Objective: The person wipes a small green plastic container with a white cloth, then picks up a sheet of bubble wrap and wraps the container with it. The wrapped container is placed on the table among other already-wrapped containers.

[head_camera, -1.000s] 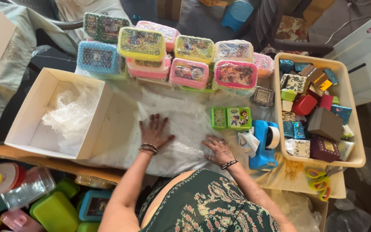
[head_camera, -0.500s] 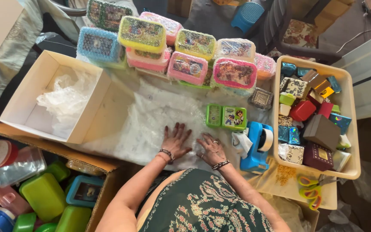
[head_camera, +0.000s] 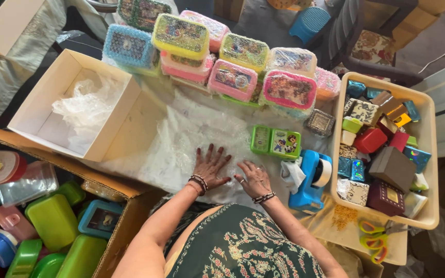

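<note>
- The left hand [head_camera: 209, 167] lies flat on the sheet of bubble wrap [head_camera: 191, 139] with its fingers spread wide; its grip is open and holds nothing.
- The right hand [head_camera: 252, 177] lies just beside it on the same sheet, palm down, fingers a little apart; its grip is also open and empty.
- The bubble wrap is spread on the worktop [head_camera: 330, 219] and reaches away from the person, from under both palms toward the stack of wrapped lunch boxes [head_camera: 233, 67] at the far edge.
- The green lunch box [head_camera: 275, 142] lies on the wrap, ahead and to the right of the hands. Its long axis runs left to right, across the person's view.
- The right hand is the nearer one to this box; the left hand is further off, and the right hand lies partly between.
- The blue tape dispenser [head_camera: 312, 177] stands just to the right of the right hand, near the tray of small boxes [head_camera: 428, 170].
- The open white box [head_camera: 73, 105] is well apart, to the left.
</note>
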